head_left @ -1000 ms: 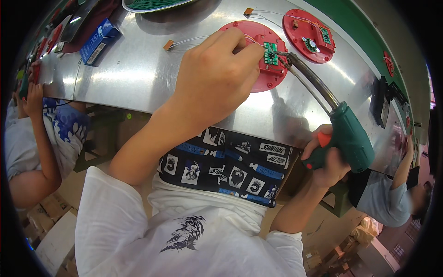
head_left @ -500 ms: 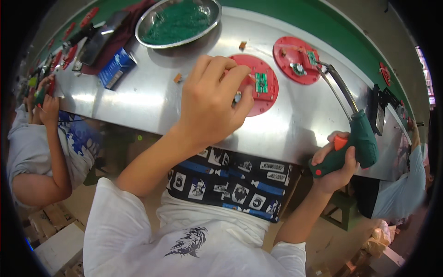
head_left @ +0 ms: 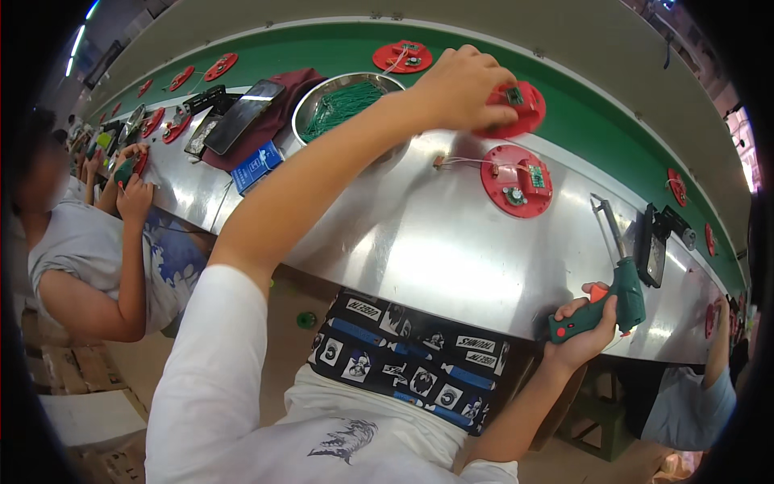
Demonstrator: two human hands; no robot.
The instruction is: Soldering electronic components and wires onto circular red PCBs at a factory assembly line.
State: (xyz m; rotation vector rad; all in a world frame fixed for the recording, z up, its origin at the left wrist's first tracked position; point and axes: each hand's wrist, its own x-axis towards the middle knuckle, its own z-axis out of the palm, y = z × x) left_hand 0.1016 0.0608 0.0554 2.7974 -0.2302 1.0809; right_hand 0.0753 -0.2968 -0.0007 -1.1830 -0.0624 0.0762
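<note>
My left hand (head_left: 461, 90) reaches far out over the table's back edge. Its fingers grip the left side of a red round disc (head_left: 532, 111) with a small green circuit board, held at the green strip. In my right hand (head_left: 587, 337) is a green soldering gun (head_left: 630, 292) with an orange trigger, its thin metal tip pointing up and away above the table. Between the hands a second red disc (head_left: 501, 198) lies on the metal table. It carries a green board and a small round part, and pale wires run left from it to a small brown piece (head_left: 440, 161).
A metal bowl (head_left: 301, 113) of green wires stands back left, partly behind my left arm. Nearby are a blue box (head_left: 256, 167) and a dark tablet-like slab (head_left: 244, 117) on maroon cloth. More red discs lie along the green strip (head_left: 322, 63). Co-workers sit left and right.
My left hand has carried its red disc from the table away to the green strip. The soldering gun's tip has drawn clear of the other disc. The view has shifted.
</note>
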